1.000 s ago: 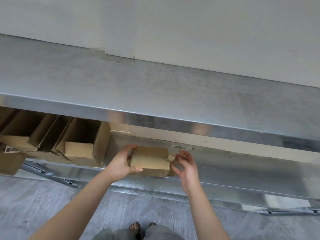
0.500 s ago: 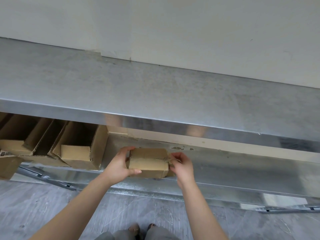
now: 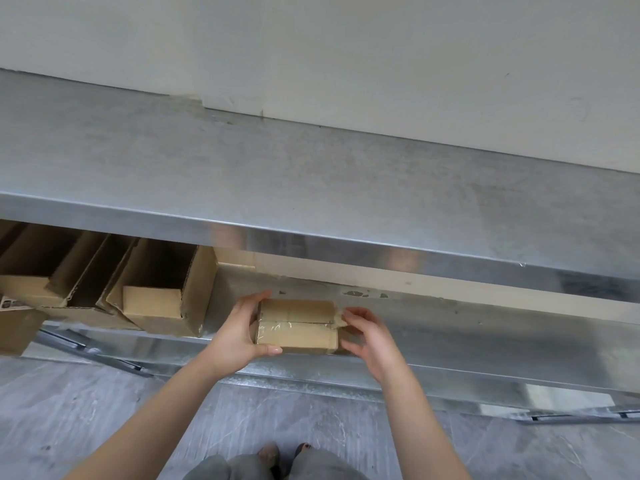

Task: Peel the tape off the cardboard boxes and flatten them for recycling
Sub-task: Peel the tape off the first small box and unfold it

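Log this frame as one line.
phase: tape peel | left hand: holds small box | right hand: at tape end, grip unclear | state: taped, unflattened

box tan, glossy clear tape | shelf dull grey | floor grey-veined

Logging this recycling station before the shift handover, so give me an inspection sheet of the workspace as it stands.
Surface: metal lower shelf under a metal table top.
Job's things: small box, flaps closed, clear tape along its seam, right end lifted; open boxes on the shelf, left.
Clutter: nothing seen.
Hands: left hand grips the small box's left end; right hand, its fingers touch the tape's lifted end, pinch unclear.
Cables: nothing seen.
Surroundings: pale wall, grey floor.
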Demonstrator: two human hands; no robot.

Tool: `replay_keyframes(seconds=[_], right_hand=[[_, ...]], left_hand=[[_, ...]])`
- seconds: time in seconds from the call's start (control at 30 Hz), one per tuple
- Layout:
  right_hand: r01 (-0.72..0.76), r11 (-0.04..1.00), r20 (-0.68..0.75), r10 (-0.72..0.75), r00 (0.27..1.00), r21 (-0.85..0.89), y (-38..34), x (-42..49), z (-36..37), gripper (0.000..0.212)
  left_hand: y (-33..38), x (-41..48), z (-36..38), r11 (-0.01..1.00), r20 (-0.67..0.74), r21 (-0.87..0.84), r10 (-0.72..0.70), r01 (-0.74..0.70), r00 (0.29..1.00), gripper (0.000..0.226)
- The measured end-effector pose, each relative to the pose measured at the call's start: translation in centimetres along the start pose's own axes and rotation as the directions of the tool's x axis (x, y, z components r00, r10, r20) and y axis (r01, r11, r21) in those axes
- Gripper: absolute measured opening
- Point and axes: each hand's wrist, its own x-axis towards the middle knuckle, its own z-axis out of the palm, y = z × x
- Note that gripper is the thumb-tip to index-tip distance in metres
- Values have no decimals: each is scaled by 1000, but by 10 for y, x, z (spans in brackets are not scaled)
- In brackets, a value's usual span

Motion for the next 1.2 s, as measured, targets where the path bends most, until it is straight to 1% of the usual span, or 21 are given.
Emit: replay_keyframes(seconds=[0.07,0.1,0.23,0.3,0.43,0.53,0.63,0.77,0.83,0.93,1.03,1.2], right_hand=[[2,999,50,1,999,-53,1,-4,3,18],[12,997,52,-8,999,-79,2,-5,5,19],[57,984,-38,-64,997,-167,5,-4,10,15],[57,988,-33,-63,997,-142,5,-6,13,15],[31,999,-22,-31,999,-12,9,-11,14,9],[27,999,-31,-28,999,-34,13,-12,15,17],[35,998,-39,-37,999,-43,12,-13,17,11],[87,994,-41,-90,995,-62,11,-14,15,7],[114,991,-79,-119,990,-75,14,-13,14,4],[117,993,-122,-119,985,-22,17,-10,15,4],[104,993,-145,-95,985,53,17,-9,17,4],[129,988,-159,-114,981,84,17,-7,19,4]], left_hand=[[1,0,0,1000,-8,-6,1,-1,1000,97],[2,0,0,1000,0,-12,-2,2,1000,95],[3,-2,-1,1000,45,-4,-14,14,999,90],[2,-4,-1,1000,47,17,-24,24,999,90],[4,-9,0,999,33,39,-24,23,999,90],[5,-13,1,998,27,66,-9,7,1000,89],[6,-17,2,997,12,77,-4,3,1000,88],[10,-17,2,997,-13,73,6,-5,1000,88],[13,-16,1,997,-2,79,15,-14,1000,87],[17,-13,0,994,28,105,28,-31,999,86],[19,-12,2,992,28,125,22,-25,999,86],[20,-8,2,993,15,118,-2,0,1000,85]])
